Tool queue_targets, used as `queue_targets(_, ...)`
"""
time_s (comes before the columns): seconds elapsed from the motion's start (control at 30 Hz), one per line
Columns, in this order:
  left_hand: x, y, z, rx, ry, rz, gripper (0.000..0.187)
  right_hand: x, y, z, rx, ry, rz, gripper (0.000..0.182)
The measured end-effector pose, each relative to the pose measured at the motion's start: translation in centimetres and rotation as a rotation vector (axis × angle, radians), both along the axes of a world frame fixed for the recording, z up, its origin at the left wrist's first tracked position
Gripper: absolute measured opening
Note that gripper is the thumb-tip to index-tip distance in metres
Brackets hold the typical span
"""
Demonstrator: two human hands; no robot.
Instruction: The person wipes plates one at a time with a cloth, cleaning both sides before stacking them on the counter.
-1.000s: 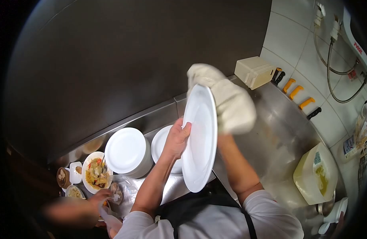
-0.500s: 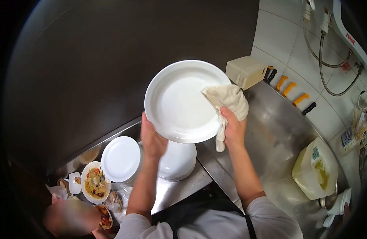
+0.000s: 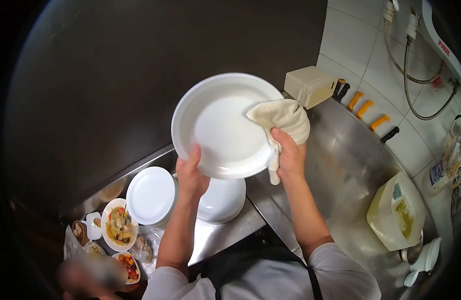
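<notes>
A large white deep plate (image 3: 225, 122) is held up and tilted in front of me, its inside facing my camera. My left hand (image 3: 192, 175) grips the lower left rim, with the thumb over the inner edge. On the right side, my right hand (image 3: 292, 157) is closed on a cream cloth (image 3: 285, 119), which is folded over the plate's right rim. Below the plate stand two stacks of white plates, a left stack (image 3: 151, 195) and a right stack (image 3: 221, 202) partly hidden behind the held plate and my left hand.
Bowls of food (image 3: 119, 225) stand at lower left, near another person, blurred. A steel sink (image 3: 335, 200) lies right, holding a plastic container (image 3: 396, 212) with yellowish liquid. A beige box (image 3: 310, 87) and several knives (image 3: 365, 109) line the wall's foot; hoses (image 3: 406, 75) hang above.
The plate has shifted slightly left, with the cloth and right hand following. My left thumb has come over the plate's inner rim. The other person at lower left has moved slightly down.
</notes>
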State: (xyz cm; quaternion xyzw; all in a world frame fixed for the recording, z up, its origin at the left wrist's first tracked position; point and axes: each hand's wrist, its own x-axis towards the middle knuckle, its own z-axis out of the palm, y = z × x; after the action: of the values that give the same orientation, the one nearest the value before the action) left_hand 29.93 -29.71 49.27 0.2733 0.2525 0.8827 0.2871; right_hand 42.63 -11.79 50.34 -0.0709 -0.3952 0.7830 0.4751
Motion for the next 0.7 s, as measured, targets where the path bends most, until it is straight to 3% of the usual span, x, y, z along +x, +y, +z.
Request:
queue_targets(0.07,-0.3,0.4,0.5,-0.192,0.020,0.237,0.050,-2.3,-0.9,-1.7,-0.139,0.070,-0.043,0.048)
queue_targets(0.1,0.4,1.0,0.6,-0.151,-0.052,0.307,0.050,-2.7,-3.5,-2.0,-0.320,-0.016,-0.046,0.049)
queue_targets(0.2,3.7,2.5,-0.8,-0.088,-0.240,0.454,0.050,-3.6,-10.8,-4.3,-0.369,0.068,0.026,0.054)
queue_targets(0.3,5.1,-0.3,-3.5,-0.215,-0.054,0.381,0.049,-2.4,-8.8,-5.8,-0.403,-0.110,0.183,0.055)
queue_targets(0.43,3.1,-7.6,-6.4,-0.357,0.008,-0.050,0.047,-1.0,-5.4,-5.4,-0.125,-0.291,0.299,0.051)
queue_targets(0.53,5.6,-8.3,-8.2,-0.597,-0.144,0.208,0.042,-1.7,-6.5,-6.6,-0.080,-0.346,0.363,0.050)
queue_targets(0.63,7.8,-9.5,-8.6,-0.453,-0.368,0.408,0.040,-2.1,-8.5,-7.8,-0.074,-0.312,0.399,0.054)
queue_targets(0.7,8.5,-10.9,-9.1,-0.467,-0.482,0.481,0.046,-1.7,-8.5,-7.6,-0.079,-0.330,0.515,0.071)
